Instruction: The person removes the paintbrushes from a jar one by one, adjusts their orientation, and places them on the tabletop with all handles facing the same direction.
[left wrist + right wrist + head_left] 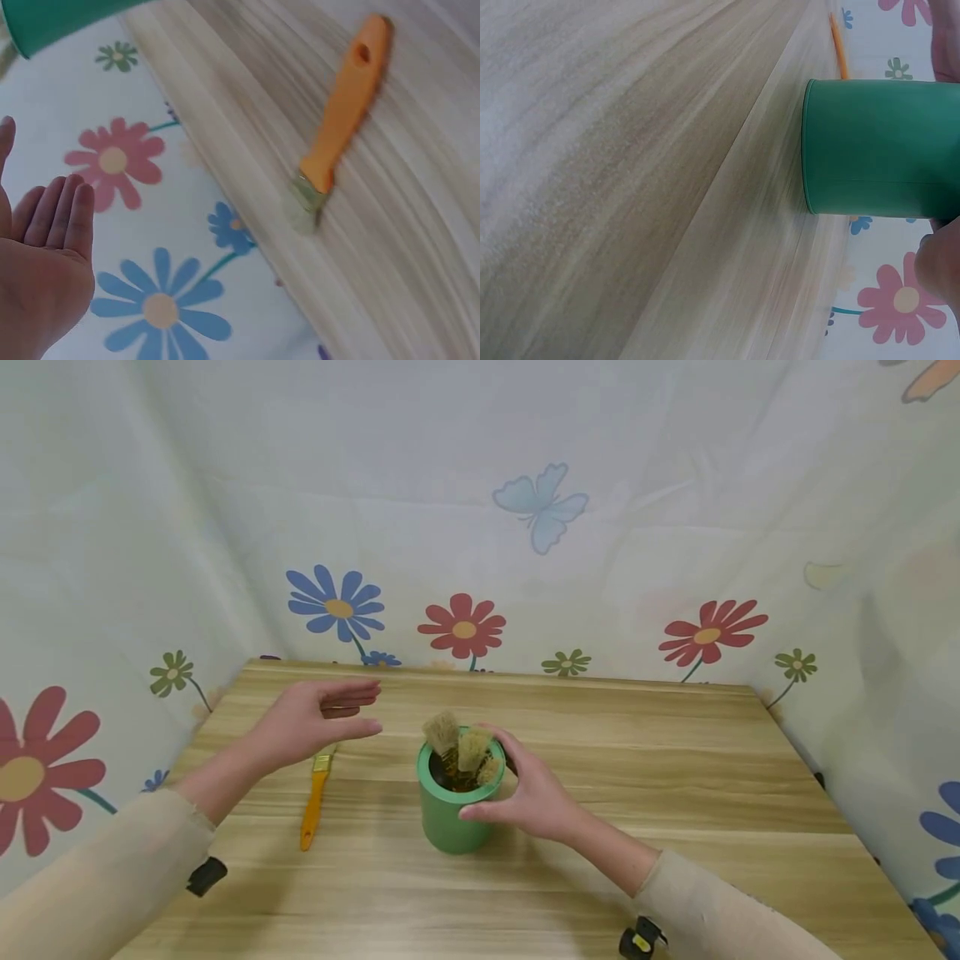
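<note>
Head view: green pot (453, 827) in grasp of right fingers (509, 742), straight left fingers (354, 690) near orange-handled brush (312, 806) on worktop (637, 735).

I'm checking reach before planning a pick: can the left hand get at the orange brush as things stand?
Probably yes: the left hand is empty and near the orange brush, whose handle lies uncovered; the green pot, in the right hand's grip, is off to the side.
</note>
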Available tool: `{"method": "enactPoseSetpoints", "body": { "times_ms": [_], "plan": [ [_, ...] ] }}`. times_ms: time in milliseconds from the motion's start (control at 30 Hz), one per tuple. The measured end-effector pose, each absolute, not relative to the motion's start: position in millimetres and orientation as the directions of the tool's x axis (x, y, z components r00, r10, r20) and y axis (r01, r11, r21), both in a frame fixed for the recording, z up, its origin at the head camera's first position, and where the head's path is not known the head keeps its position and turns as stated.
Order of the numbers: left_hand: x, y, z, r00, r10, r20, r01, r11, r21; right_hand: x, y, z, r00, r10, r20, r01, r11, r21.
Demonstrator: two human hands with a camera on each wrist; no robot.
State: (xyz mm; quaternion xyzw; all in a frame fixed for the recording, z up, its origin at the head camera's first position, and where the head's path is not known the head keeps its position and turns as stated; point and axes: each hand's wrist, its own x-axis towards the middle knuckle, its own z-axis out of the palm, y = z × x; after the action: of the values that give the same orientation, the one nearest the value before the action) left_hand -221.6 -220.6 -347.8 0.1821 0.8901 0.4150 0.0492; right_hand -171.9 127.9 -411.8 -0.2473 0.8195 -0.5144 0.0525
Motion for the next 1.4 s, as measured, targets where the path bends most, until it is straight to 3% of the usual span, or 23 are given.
{"method": "enactPoseSetpoints", "body": {
  "times_ms": [233, 733, 1067, 1400],
  "plan": [
    [-203, -194, -337, -0.903, 0.414, 0.112, 0.334, 0.516, 0.789, -172, 130, -413, -0.878, -0.453, 0.155, -0.334, 0.349, -0.875],
    [-189, -162, -341, -0.917, 0.375, 0.14, 0.323, 0.486, 0.812, -174, 129, -413, -0.871, -0.466, 0.156, -0.332, 0.323, -0.886],
    [-185, -142, -345, -0.939, 0.311, 0.148, 0.295, 0.503, 0.812, -173, 129, -412, -0.865, -0.472, 0.169, -0.348, 0.322, -0.88],
    [-185, -131, -346, -0.928, 0.279, 0.247, 0.366, 0.565, 0.74, -173, 129, -413, -0.858, -0.477, 0.191, -0.371, 0.319, -0.872]
  ]
}}
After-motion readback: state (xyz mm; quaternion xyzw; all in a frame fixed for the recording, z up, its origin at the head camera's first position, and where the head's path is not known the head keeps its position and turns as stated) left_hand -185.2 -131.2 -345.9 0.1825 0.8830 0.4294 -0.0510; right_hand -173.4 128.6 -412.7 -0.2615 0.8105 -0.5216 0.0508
